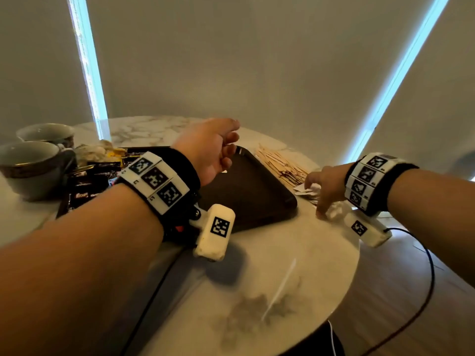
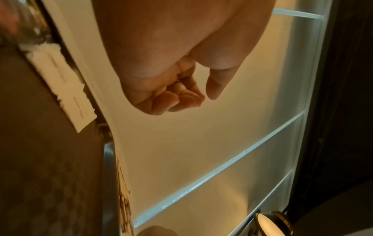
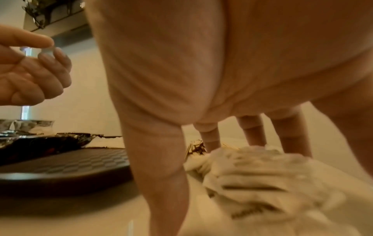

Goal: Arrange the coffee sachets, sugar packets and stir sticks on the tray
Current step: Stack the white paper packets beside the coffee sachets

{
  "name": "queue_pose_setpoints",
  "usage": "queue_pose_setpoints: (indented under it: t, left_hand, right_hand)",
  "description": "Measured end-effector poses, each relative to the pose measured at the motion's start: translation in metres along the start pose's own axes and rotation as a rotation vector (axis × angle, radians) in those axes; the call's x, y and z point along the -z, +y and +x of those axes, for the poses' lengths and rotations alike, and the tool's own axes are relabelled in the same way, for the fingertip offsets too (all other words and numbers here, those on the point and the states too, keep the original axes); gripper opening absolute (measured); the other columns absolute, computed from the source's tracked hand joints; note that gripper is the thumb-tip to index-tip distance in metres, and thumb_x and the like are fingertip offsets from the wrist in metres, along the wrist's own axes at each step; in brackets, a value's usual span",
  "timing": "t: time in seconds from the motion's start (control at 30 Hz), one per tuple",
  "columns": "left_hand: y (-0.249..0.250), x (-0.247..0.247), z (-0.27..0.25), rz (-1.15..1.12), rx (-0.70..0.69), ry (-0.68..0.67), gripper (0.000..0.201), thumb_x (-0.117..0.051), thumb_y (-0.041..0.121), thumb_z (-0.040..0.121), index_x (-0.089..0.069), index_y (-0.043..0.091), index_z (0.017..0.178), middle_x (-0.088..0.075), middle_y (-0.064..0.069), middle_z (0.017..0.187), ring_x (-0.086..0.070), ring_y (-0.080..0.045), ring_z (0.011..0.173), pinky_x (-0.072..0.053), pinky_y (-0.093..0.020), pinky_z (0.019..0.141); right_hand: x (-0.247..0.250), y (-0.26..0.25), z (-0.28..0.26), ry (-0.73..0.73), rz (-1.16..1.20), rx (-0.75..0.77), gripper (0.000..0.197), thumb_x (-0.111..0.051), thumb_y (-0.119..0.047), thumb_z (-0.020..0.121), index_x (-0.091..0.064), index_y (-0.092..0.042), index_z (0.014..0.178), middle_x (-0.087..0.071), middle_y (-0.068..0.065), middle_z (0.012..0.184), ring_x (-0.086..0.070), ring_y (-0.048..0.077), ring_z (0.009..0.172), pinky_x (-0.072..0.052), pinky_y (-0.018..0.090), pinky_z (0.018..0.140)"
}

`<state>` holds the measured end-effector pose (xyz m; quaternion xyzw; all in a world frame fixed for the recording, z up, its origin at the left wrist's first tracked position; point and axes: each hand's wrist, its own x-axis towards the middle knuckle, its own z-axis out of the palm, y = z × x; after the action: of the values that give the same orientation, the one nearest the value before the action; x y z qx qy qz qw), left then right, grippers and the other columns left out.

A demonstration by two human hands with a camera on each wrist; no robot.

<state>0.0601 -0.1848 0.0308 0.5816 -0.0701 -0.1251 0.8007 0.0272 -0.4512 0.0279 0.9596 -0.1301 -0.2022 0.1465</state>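
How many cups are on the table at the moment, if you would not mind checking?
2. Both stand at the table's far left: the nearer cup beside the coffee sachets, the farther cup just behind it. No others show.

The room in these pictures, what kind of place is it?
Probably a hotel room or a lounge at home: a round marble table holds a dark serving tray, two teacups and coffee sachets, with drawn window blinds behind.

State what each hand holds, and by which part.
Right hand: straight fingers touch the far side of the sugar packets, no grip yet. Left hand: curled above the tray; whether it pinches anything cannot be told.
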Motion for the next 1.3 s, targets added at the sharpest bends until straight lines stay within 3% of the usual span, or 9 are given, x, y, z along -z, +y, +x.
queue_pose_setpoints:
  t: [0.1, 0.23, 0.43, 0.53, 0.63, 0.8, 1.1, 1.2, 1.3]
  left_hand:
    - [-0.011, 0.000, 0.000, -0.031, 0.022, -0.002, 0.026, -0.067, 0.028, 0.094, -0.061, 0.018, 0.117, -0.061, 0.006, 0.073, -0.054, -0.008, 0.061, -0.041, -0.023, 0.047]
    - [-0.027, 0.013, -0.001, -0.046, 0.042, -0.003, 0.022, -0.067, 0.030, 0.095, -0.062, 0.017, 0.112, -0.061, 0.007, 0.073, -0.055, -0.009, 0.064, -0.042, -0.026, 0.053]
    - [-0.025, 0.023, -0.009, -0.072, 0.035, 0.005, 0.018, -0.064, 0.031, 0.096, -0.064, 0.016, 0.105, -0.060, 0.006, 0.071, -0.054, -0.009, 0.062, -0.041, -0.026, 0.053]
    - [-0.024, 0.024, -0.012, -0.072, 0.033, -0.004, 0.019, -0.064, 0.033, 0.096, -0.065, 0.016, 0.106, -0.059, 0.006, 0.071, -0.055, -0.010, 0.062, -0.042, -0.025, 0.051]
    - [-0.023, 0.024, -0.015, -0.065, 0.028, -0.007, 0.019, -0.063, 0.033, 0.097, -0.065, 0.016, 0.105, -0.059, 0.006, 0.070, -0.054, -0.010, 0.063, -0.042, -0.025, 0.053]
    - [-0.021, 0.021, -0.019, -0.055, 0.017, -0.024, 0.018, -0.061, 0.032, 0.098, -0.065, 0.015, 0.101, -0.057, 0.006, 0.069, -0.053, -0.010, 0.063, -0.040, -0.026, 0.055]
    - [-0.019, 0.020, -0.022, -0.083, 0.121, -0.068, 0.025, -0.061, 0.036, 0.098, -0.064, 0.013, 0.108, -0.062, -0.001, 0.079, -0.059, -0.014, 0.069, -0.049, -0.027, 0.055]
    - [-0.020, 0.017, -0.024, -0.095, 0.188, -0.108, 0.032, -0.062, 0.040, 0.096, -0.062, 0.012, 0.112, -0.063, -0.006, 0.087, -0.063, -0.019, 0.075, -0.054, -0.031, 0.057]
    - [-0.019, 0.014, -0.024, -0.110, 0.244, -0.135, 0.048, -0.063, 0.045, 0.095, -0.055, 0.010, 0.126, -0.064, -0.013, 0.109, -0.067, -0.028, 0.094, -0.059, -0.039, 0.063]
  right_hand:
    - [-0.006, 0.001, 0.000, -0.006, 0.085, 0.003, 0.084, -0.091, -0.037, 0.067, -0.042, -0.035, 0.135, -0.051, -0.001, 0.123, -0.055, 0.014, 0.084, -0.057, 0.039, 0.090]
    - [-0.011, 0.002, 0.004, 0.017, 0.168, -0.004, 0.074, -0.090, -0.019, 0.068, -0.046, -0.031, 0.127, -0.050, -0.003, 0.102, -0.062, 0.017, 0.078, -0.063, 0.039, 0.076]
    - [-0.013, -0.006, 0.006, 0.040, 0.070, 0.008, 0.062, -0.079, -0.017, 0.077, -0.044, -0.031, 0.127, -0.050, 0.003, 0.116, -0.064, 0.018, 0.076, -0.062, 0.032, 0.064]
    - [-0.014, -0.013, 0.007, 0.060, 0.029, 0.000, 0.062, -0.076, -0.015, 0.080, -0.044, -0.029, 0.132, -0.052, 0.004, 0.110, -0.058, 0.016, 0.075, -0.049, 0.025, 0.053]
    - [-0.014, -0.017, 0.008, 0.076, 0.029, -0.007, 0.063, -0.074, -0.014, 0.081, -0.044, -0.028, 0.135, -0.055, 0.003, 0.108, -0.058, 0.016, 0.076, -0.049, 0.025, 0.055]
    - [-0.010, -0.015, 0.005, 0.055, 0.124, -0.021, 0.061, -0.072, -0.009, 0.083, -0.046, -0.029, 0.135, -0.058, 0.003, 0.097, -0.066, 0.020, 0.075, -0.063, 0.034, 0.068]
    - [0.022, -0.006, -0.023, 0.067, 0.493, 0.055, 0.040, -0.068, -0.010, 0.091, -0.053, -0.028, 0.123, -0.066, 0.013, 0.097, -0.074, 0.021, 0.063, -0.056, 0.025, 0.051]
    - [0.047, -0.012, -0.041, 0.124, 0.542, 0.143, 0.034, -0.069, -0.020, 0.092, -0.052, -0.027, 0.121, -0.068, 0.011, 0.095, -0.073, 0.018, 0.062, -0.055, 0.023, 0.049]
    - [0.068, -0.031, -0.054, 0.174, 0.657, 0.238, 0.041, -0.070, -0.012, 0.089, -0.052, -0.026, 0.124, -0.067, 0.014, 0.102, -0.076, 0.025, 0.074, -0.063, 0.036, 0.064]
